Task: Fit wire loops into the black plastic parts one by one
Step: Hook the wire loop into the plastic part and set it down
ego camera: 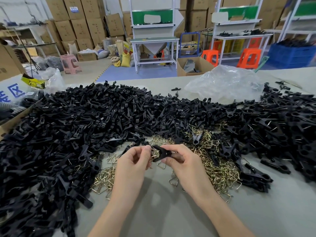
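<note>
A grey table (pixel 153 211) carries a wide heap of black parts (pixel 85 117) that arcs from the left edge to the right edge, where it is cut off. Inside the arc lies a pile of brass-coloured wire loops (pixel 217 170), partly hidden by both hands. A crumpled clear bag (pixel 225 82) sits behind the heap.

Above the pile, near the table's middle, the right hand (pixel 181 161) grips one part (pixel 162 153) between curled fingers and thumb. Its long axis runs roughly left to right, with the rounded end pointing at the left hand (pixel 131 161); the other end is covered by the right fingers. The left fingers are curled and pinch a loop (pixel 152 154) at that rounded end. The loop is hard to tell from the pile behind it, and whether it is seated cannot be told.
</note>
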The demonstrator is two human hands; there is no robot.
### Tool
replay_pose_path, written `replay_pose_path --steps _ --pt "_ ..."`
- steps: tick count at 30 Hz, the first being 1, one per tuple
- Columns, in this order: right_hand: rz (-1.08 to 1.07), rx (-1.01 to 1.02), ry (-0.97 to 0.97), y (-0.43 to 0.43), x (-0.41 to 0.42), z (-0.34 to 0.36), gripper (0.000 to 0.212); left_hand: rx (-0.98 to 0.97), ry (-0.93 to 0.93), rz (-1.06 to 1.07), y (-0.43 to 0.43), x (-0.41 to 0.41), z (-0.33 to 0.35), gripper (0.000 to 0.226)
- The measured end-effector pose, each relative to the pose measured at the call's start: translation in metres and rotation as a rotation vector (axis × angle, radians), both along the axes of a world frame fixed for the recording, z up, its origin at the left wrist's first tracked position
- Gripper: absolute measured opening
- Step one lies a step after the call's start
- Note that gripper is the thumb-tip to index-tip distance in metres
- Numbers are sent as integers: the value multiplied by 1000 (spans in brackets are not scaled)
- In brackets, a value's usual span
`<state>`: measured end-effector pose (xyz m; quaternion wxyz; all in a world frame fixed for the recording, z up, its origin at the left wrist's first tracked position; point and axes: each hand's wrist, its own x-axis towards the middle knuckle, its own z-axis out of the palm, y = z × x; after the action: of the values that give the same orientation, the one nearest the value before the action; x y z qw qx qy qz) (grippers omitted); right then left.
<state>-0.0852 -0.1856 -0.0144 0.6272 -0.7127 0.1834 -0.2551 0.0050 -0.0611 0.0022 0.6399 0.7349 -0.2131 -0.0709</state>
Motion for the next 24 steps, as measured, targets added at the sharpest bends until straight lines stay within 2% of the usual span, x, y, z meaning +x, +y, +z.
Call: replay_pose_path --steps 12,14,17,20,24 --pt "20 -60 -2 1 1 -3 34 32 -65 103 -1 -10 1 23" --pt "-3 -128 12 -1 1 -5 33 35 -57 93 -1 -11 0 23" --pt "-33 -215 22 -3 2 -5 33 -24 84 50 -2 -11 1 23" --pt "-22 -155 9 -3 1 -7 32 -144 320 -100 -5 -9 2 27" --pt "6 -125 -13 -4 0 -5 39 -246 477 -274 -4 -10 4 28"
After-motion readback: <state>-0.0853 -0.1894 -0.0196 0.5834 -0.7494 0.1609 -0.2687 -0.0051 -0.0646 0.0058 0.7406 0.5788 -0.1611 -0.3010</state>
